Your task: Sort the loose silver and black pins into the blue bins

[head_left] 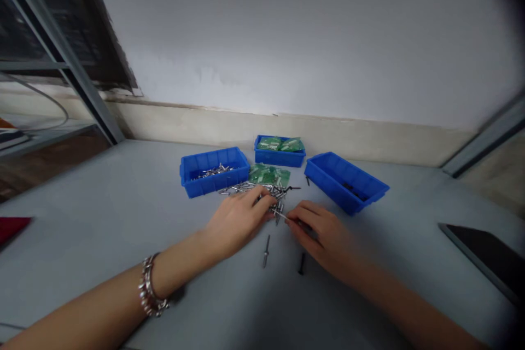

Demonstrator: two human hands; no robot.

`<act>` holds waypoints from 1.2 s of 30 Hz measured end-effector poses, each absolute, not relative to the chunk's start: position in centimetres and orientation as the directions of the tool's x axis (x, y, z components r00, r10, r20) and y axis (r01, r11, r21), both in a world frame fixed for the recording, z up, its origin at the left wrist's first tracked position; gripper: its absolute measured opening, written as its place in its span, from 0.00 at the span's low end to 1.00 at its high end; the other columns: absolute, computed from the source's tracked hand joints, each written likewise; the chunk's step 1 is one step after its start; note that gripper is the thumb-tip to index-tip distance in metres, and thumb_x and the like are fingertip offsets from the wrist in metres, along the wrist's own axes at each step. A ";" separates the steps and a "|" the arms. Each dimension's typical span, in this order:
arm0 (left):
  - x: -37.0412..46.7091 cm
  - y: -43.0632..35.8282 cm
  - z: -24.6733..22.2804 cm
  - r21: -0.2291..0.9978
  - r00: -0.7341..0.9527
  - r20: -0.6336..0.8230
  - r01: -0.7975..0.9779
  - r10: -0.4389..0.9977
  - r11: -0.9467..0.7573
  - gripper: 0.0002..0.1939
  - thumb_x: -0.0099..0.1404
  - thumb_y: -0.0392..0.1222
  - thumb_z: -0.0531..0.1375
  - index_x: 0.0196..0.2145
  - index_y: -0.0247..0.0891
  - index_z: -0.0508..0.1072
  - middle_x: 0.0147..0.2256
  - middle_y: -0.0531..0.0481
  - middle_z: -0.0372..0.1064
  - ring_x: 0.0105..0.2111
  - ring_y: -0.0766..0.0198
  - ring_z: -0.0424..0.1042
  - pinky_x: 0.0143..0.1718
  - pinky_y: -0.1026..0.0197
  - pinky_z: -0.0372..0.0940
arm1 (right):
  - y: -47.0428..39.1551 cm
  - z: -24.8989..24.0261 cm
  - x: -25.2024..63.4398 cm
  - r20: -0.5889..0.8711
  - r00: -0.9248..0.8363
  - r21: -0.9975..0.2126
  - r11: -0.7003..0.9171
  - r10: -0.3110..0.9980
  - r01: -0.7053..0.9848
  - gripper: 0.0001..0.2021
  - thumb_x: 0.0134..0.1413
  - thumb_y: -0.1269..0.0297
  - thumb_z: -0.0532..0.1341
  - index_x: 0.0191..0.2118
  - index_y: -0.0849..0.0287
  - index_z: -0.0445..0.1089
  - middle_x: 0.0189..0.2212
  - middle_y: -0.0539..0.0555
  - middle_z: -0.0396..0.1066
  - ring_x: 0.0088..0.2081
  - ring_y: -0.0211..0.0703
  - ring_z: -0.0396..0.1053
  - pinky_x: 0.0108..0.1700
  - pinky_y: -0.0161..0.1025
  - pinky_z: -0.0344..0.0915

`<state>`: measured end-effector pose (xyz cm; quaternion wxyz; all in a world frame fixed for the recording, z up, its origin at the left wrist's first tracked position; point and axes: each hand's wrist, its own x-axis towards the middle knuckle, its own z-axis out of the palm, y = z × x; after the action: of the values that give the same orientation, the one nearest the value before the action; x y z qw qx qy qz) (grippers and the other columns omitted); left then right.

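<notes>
Behind the pile of silvery pins [241,187], a pale, stained wall [307,38] with a cream lower band. Beneath the pile, a smooth, dull grey desk [205,306]. Far left of it, metal framing [84,79] before a dark opening [69,16]; far right, a dark flat object [484,254]. Around the pile, three blue plastic trays: left [217,183], holding more pins; behind [280,159], holding green packets [281,144]; right [328,186], holding small dark pieces. At the pile's near edge, the left hand [241,216], fingers curled close to a thin bright pin [281,215], grip impossible to tell. Right of the pile, the right hand [322,232], pinching that pin's end between fingertips. Slender and straight, with a metallic shine. Just behind the pile, more green packaging [268,175]. Nearer than the pile, a loose pin [266,253], thicker at one part, and a black fastener [302,263].
</notes>
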<state>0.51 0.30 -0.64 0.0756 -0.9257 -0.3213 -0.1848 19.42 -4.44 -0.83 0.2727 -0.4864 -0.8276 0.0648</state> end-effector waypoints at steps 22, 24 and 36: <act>0.5 0.2 -0.7 -0.018 0.717 0.463 0.595 0.521 -0.804 0.10 0.66 0.37 0.46 0.34 0.36 0.66 0.33 0.48 0.64 0.28 0.63 0.65 0.24 0.62 0.60 | -4.3 -1.4 19.8 0.401 -0.322 -0.331 0.463 0.858 0.822 0.08 0.58 0.67 0.50 0.36 0.56 0.67 0.31 0.53 0.69 0.34 0.43 0.66 0.35 0.40 0.62; 0.5 0.2 -0.6 -0.005 0.718 0.455 0.594 0.527 -0.804 0.10 0.66 0.37 0.46 0.34 0.36 0.66 0.34 0.48 0.64 0.28 0.63 0.66 0.25 0.62 0.61 | -4.3 -1.5 19.7 0.400 -0.321 -0.336 0.463 0.858 0.820 0.09 0.58 0.67 0.50 0.37 0.57 0.67 0.31 0.53 0.69 0.34 0.44 0.66 0.36 0.41 0.63; 0.5 0.1 -0.6 0.018 0.710 0.466 0.589 0.528 -0.808 0.11 0.67 0.38 0.45 0.34 0.35 0.66 0.33 0.48 0.63 0.28 0.63 0.65 0.25 0.62 0.61 | -4.3 -1.3 19.6 0.401 -0.324 -0.327 0.464 0.857 0.823 0.10 0.57 0.69 0.49 0.38 0.58 0.67 0.32 0.54 0.69 0.36 0.44 0.67 0.36 0.42 0.64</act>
<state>0.50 0.09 -0.61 0.0659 -0.9223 -0.3028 -0.2308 19.62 -4.35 -1.28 0.2668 -0.5168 -0.8129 0.0314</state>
